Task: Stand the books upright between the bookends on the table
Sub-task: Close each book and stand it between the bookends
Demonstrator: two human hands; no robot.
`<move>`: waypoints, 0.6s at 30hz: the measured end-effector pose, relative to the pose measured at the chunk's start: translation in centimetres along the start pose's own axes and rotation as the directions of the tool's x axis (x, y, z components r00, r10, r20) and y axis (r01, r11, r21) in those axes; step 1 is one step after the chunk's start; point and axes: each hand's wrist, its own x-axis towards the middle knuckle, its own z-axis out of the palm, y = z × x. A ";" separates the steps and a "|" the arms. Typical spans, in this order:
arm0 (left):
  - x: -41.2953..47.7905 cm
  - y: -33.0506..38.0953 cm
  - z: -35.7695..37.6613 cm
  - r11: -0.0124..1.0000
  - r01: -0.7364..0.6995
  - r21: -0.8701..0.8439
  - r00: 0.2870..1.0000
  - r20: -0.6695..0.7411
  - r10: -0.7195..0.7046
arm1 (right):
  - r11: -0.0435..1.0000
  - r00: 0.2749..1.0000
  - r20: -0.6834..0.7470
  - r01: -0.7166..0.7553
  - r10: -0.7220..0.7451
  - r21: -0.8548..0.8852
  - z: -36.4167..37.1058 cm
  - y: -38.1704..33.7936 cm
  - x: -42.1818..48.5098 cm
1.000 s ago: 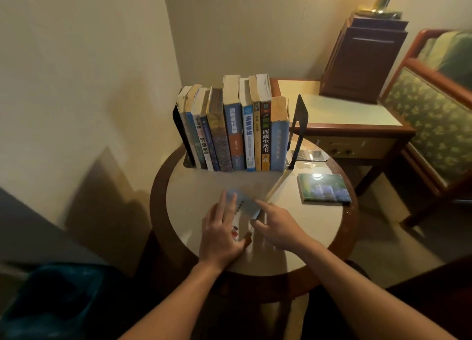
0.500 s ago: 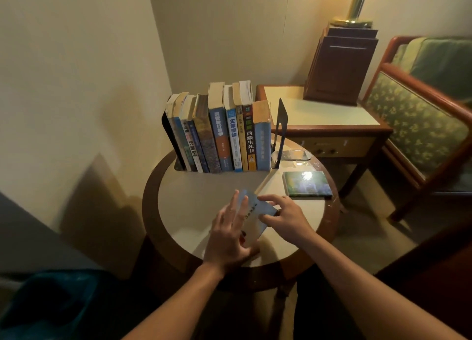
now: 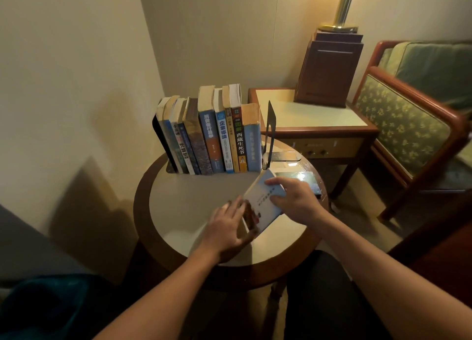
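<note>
Frame centre: the right grip (image 3: 296, 199) pinches a tilted pale-blue book (image 3: 260, 203) over the bench (image 3: 184, 204); the left grip (image 3: 227, 227), fingers spread, touches its blurred lower end.

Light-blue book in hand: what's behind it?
A green book lying flat on the round table. The right hand and the light-blue book cover its near left part.
</note>
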 end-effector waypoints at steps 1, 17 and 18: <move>0.1 -0.6 0.0 0.997 0.071 -0.007 0.997 0.033 -0.071 | 1.000 0.999 -0.034 0.001 -0.001 -0.010 -0.4 -0.1 0.3; 4.0 -4.7 0.4 0.925 0.379 -0.038 0.925 0.037 -0.378 | 0.894 0.880 -0.311 0.228 -0.359 -0.386 -3.2 -2.4 8.7; 4.5 -5.0 0.4 0.923 0.381 -0.045 0.925 0.029 -0.380 | 0.887 0.878 -0.300 0.244 -0.373 -0.392 -3.0 -2.4 9.3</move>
